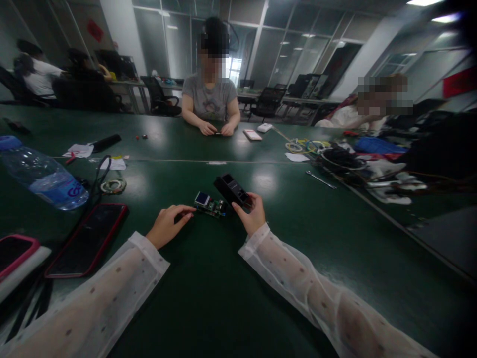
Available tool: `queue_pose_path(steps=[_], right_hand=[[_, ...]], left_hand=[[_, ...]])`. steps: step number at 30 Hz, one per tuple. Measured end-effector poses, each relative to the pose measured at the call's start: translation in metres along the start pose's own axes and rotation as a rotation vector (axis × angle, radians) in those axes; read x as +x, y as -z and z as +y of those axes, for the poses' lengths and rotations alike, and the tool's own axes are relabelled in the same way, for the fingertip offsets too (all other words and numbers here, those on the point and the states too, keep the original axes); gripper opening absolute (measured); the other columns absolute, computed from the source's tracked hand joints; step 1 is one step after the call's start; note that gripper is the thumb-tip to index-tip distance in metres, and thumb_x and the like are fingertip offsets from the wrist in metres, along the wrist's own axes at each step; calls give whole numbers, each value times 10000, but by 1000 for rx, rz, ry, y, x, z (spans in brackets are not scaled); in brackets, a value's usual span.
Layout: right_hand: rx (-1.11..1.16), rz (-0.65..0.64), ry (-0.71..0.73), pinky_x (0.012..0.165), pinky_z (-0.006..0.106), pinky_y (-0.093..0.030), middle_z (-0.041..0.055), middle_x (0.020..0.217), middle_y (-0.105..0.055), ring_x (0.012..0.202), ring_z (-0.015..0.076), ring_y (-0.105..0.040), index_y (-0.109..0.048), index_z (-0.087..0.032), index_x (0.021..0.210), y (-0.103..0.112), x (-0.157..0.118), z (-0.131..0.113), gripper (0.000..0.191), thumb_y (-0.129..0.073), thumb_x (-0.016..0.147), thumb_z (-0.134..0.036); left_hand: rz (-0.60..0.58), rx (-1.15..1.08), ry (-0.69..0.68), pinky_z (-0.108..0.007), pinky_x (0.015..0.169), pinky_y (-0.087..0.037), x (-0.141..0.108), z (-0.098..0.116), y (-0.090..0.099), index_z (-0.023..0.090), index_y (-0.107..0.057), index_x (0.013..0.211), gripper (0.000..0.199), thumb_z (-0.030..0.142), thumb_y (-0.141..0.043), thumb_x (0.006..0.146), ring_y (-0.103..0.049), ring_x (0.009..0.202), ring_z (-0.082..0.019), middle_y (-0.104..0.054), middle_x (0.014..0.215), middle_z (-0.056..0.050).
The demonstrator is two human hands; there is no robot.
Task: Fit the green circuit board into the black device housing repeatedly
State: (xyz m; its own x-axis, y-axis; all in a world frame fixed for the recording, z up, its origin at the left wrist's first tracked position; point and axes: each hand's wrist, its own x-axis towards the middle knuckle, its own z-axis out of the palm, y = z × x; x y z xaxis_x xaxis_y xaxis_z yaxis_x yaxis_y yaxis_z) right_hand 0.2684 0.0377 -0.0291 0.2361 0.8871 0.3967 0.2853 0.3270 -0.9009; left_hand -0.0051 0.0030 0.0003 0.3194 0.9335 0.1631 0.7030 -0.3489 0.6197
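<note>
A small green circuit board (211, 206) with a square screen (202, 199) lies on the dark green table in the middle of the view. My left hand (171, 223) is open at the board's left end, its fingertips at or very near the edge. Just right of the board, my right hand (252, 214) grips a black plastic case (231, 189) between thumb and fingers. The case is tilted, with rectangular openings in the face that shows, and its lower end is partly hidden by the fingers.
On the left are a water bottle (48, 179), a red-edged phone (89, 241) and a cable coil (113, 184). A wrench (321, 180) and tangled cables (341, 159) lie right. Across the table (298, 223) sits a person (210, 97).
</note>
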Motion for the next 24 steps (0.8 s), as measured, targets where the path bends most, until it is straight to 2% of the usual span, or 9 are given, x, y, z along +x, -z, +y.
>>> queue_pose_path(steps=[7,24], right_hand=[[-23,-14,-4,904,477,-504,90,1079,-607,985,249,-628,-457,-214,1082,0,0,4,511,-739,685,-367],[-20,-34,-12,904,479,-506,94,1075,-619,979,252,-638,-460,-214,1078,1,-1,1,510,-747,680,-352]], left_hand=[[-1,-19,-20,-418,880,-461,0,0,0,279,-571,1204,282,285,-499,931,-612,954,-201,-664,1043,-23],[26,-40,-44,-412,887,-459,1,-2,-2,275,-525,1240,317,276,-504,924,-623,963,-201,-677,1038,-21]])
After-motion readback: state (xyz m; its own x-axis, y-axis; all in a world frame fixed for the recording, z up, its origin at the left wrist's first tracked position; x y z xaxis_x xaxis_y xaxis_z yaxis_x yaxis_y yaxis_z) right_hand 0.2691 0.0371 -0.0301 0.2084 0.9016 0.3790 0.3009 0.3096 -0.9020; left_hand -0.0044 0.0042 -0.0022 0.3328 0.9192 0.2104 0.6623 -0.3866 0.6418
